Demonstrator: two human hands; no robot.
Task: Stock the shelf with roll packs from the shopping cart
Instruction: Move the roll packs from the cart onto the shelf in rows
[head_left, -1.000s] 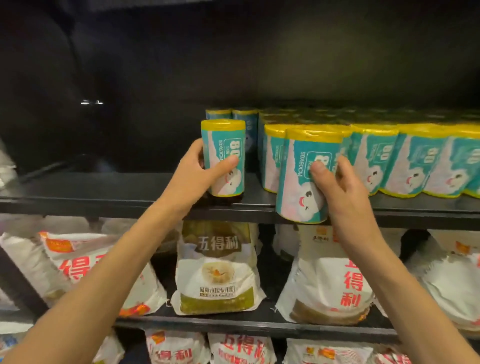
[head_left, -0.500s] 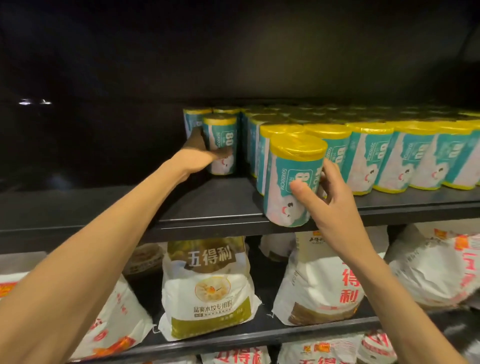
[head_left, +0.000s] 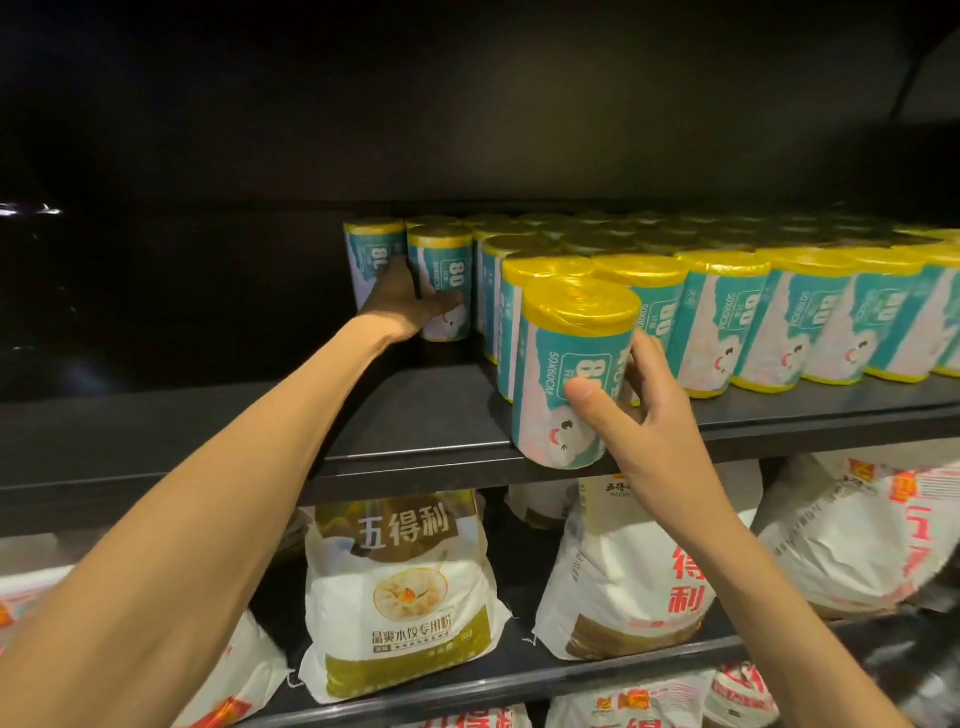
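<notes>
Both my arms reach onto a dark shelf (head_left: 405, 415). My left hand (head_left: 402, 304) stretches deep into it and grips a teal roll pack with a yellow top (head_left: 444, 280), which stands beside another pack (head_left: 371, 254) at the back left. At the shelf's front edge my right hand (head_left: 636, 410) holds a second roll pack (head_left: 569, 364), thumb on its front and fingers behind. This pack stands upright on the lip, just ahead of the stocked rows of roll packs (head_left: 753, 312) filling the right side.
The left part of the shelf is bare and dark. On the shelf below lie large white flour bags (head_left: 400, 587), with more bags (head_left: 841, 535) to the right. The shopping cart is out of view.
My left hand has pushed its pack from the shelf's front to the back, next to the rear packs. My right hand's pack has stayed at the front edge.
</notes>
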